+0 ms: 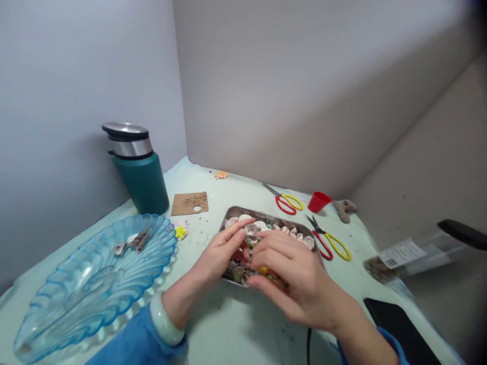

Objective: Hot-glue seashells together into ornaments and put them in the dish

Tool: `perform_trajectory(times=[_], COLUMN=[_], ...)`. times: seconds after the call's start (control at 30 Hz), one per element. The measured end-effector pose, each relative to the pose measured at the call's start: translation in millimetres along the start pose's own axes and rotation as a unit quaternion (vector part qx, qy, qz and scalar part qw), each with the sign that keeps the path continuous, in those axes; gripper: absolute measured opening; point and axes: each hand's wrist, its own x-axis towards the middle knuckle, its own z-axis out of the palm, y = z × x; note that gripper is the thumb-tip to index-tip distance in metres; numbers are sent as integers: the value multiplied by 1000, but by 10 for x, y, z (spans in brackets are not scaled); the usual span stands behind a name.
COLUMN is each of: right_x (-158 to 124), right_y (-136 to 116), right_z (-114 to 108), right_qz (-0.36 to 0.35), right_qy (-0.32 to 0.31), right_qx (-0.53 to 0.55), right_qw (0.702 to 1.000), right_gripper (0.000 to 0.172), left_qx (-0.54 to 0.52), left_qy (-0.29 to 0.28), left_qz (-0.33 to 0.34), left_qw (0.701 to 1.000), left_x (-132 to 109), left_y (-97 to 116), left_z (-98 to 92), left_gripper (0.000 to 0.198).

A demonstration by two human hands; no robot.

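A metal tray (233, 212) full of small shells and coloured bits lies in the middle of the pale green table. Both hands are over its near half. My left hand (222, 251) reaches in from the left, its fingers pressed together at a small piece among the shells. My right hand (292, 276) covers the tray's front right, fingers curled down into the shells, with a small yellow bit just under the fingertips. What either hand pinches is too small to name. A pale bangle (164, 320) sits on my left wrist above a blue sleeve.
A blue glass shell-shaped dish (76, 284) with small metal pieces lies at left, behind it a green flask (140, 175) and a brown card (189, 203). Two scissors (287, 202) (329, 242), a red cup (318, 201), a packet (403, 256) and a black phone (399, 327) lie right.
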Motion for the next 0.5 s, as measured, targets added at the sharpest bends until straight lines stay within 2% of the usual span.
perform_trajectory(times=[0.1, 0.2, 0.27, 0.4, 0.5], right_x=[18, 14, 2, -15, -4], right_y=[-3, 3, -6, -61, -101], right_z=[52, 109, 142, 183, 177], right_qz=[-21, -33, -31, -4, 13], right_qy=[-37, -51, -61, -98, -103], right_qx=[-36, -78, -102, -105, -20], right_qw=[998, 995, 992, 990, 994], right_gripper=[13, 14, 14, 15, 17], left_qx=[88, 206, 253, 287, 292], left_qy=[23, 49, 48, 57, 55], left_qz=[29, 111, 142, 138, 134], left_qw=[995, 971, 956, 946, 945], left_x=[2, 3, -3, -22, -22], left_y=[21, 52, 63, 48, 32], left_z=[17, 43, 58, 66, 55], left_gripper=[42, 34, 32, 27, 24])
